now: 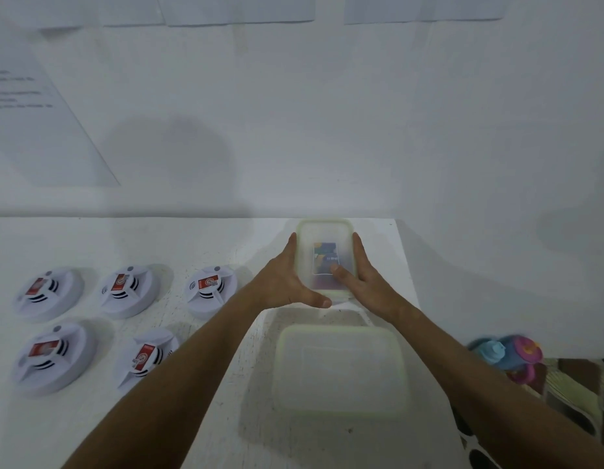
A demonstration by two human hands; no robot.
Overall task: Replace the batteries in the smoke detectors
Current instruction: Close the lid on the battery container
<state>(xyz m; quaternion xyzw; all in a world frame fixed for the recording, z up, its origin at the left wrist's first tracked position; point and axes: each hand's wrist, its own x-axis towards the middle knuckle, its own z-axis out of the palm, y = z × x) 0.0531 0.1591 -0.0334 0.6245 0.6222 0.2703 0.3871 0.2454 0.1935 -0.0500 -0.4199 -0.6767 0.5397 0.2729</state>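
Head view: both hands, left (287,282) and right (364,282), grip lidded container (324,231), long axis pointing away toward wall.

The table (209,418) is painted white, matt, and its coat looks rough and scuffed, with small chips and specks along the near part. The five smoke detectors (127,292) are smooth white plastic with a faint sheen, each carrying a glossy red sticker. The far container (326,231) is cloudy, translucent plastic with a pale green rim; the near container (339,370) is the same frosted stuff, soft and dull. Sheets of paper (39,130) lie flat and matt on the plain white wall (361,113).
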